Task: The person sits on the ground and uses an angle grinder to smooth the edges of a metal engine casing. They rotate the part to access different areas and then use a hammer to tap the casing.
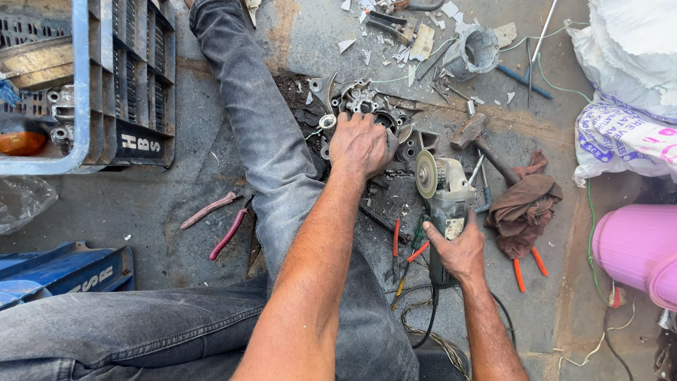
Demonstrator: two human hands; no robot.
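My left hand (361, 144) presses down on a greasy metal engine casing (367, 102) that lies on the floor beside my outstretched leg in grey jeans (271, 152). My right hand (457, 248) grips the body of an angle grinder (446, 201). The grinder's disc (425, 173) stands on edge just to the right of my left hand, close to the casing. Its black cord (430, 321) trails back toward me. My left hand covers the part of the casing under it.
Red-handled pliers (220, 222) lie left of my leg. A hammer (479, 141), a brown rag (525, 201) and orange-handled pliers (527, 267) lie to the right. A dark crate (134, 85) of parts stands at top left, white sacks (620, 77) and a pink container (635, 247) at right.
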